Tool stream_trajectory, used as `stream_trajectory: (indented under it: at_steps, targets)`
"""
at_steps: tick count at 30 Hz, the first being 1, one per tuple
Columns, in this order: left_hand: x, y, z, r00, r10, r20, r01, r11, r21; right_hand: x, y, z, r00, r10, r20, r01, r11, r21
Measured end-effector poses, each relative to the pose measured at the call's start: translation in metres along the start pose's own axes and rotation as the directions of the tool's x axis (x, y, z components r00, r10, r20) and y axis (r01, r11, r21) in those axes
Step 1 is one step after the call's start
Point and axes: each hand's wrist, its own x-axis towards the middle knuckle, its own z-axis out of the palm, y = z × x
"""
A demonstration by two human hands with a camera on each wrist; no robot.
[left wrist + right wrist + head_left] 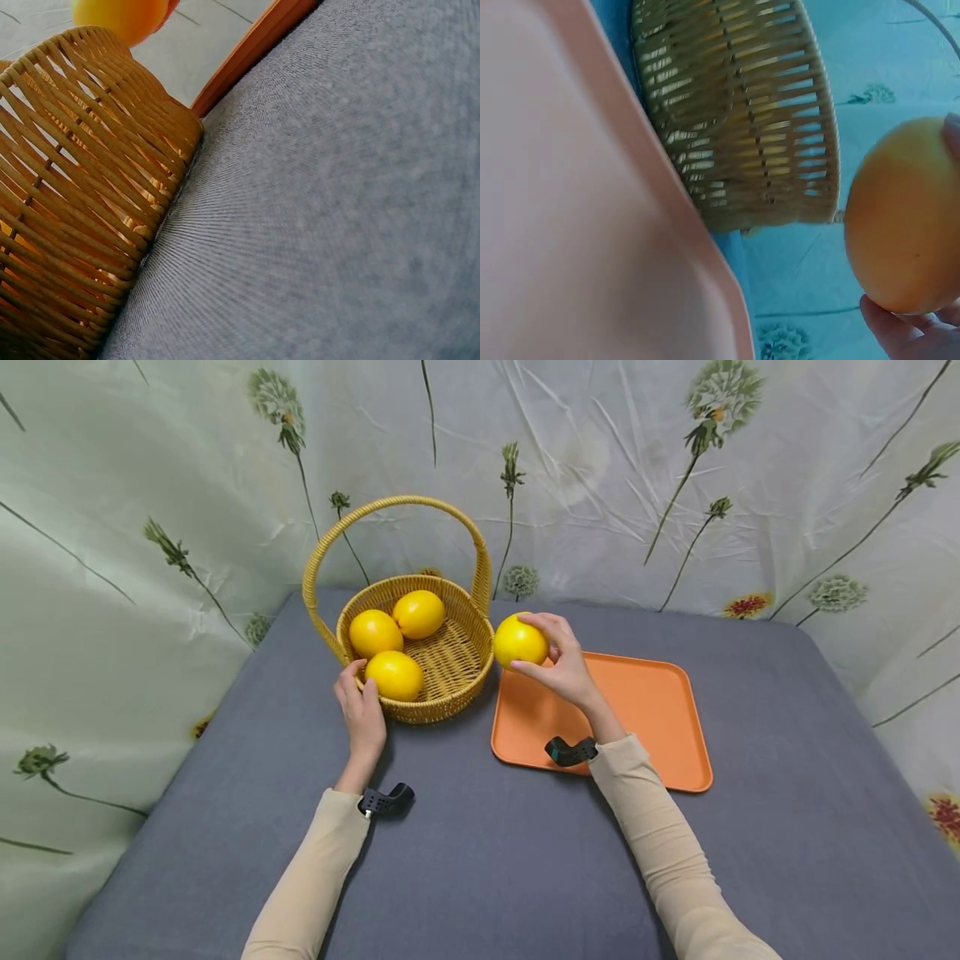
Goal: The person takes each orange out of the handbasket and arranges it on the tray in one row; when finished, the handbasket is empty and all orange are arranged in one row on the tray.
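My right hand (558,660) holds a yellow lemon (520,642) between thumb and fingers, above the far left corner of an orange tray (645,718) and just right of the basket. In the right wrist view the same lemon (907,217) shows with fingertips at its edges. A round woven basket (450,697) with a tall arched handle stands left of the tray. Inside it, toward the left, lie three lemons (418,614). At the basket's near left rim, my left hand (362,710) grips the edge, beside the nearest lemon (395,676). The left wrist view leaves those fingers out.
A grey cloth (465,860) covers the table. Behind it hangs a pale curtain (600,485) printed with dandelions. The basket's handle (397,500) arches high over its opening. The tray's raised rim (701,727) lies to the right, under my right forearm.
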Motion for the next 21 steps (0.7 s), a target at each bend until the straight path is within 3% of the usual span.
stream_trajectory:
  at_steps: [2, 8, 15, 21]
  targets:
    - [0.000, 0.000, 0.000, 1.000, -0.012, -0.002, 0.012, 1.000, -0.003, 0.000, 0.003, -0.002, 1.000, 0.023, 0.019, -0.023, 1.000, -0.011]
    - [-0.003, -0.002, -0.001, 1.000, -0.013, 0.009, 0.013, 1.000, 0.000, 0.002, 0.043, -0.005, 0.987, 0.134, 0.084, -0.126, 0.987, -0.095]
    - [-0.002, -0.003, -0.001, 1.000, 0.014, 0.014, -0.014, 1.000, 0.002, 0.005, 0.060, -0.006, 0.986, 0.126, 0.105, -0.097, 0.964, -0.249]
    - [-0.001, -0.001, -0.002, 1.000, 0.028, 0.008, -0.028, 1.000, 0.001, 0.009, 0.063, -0.006, 0.984, 0.137, 0.110, -0.102, 0.955, -0.280]
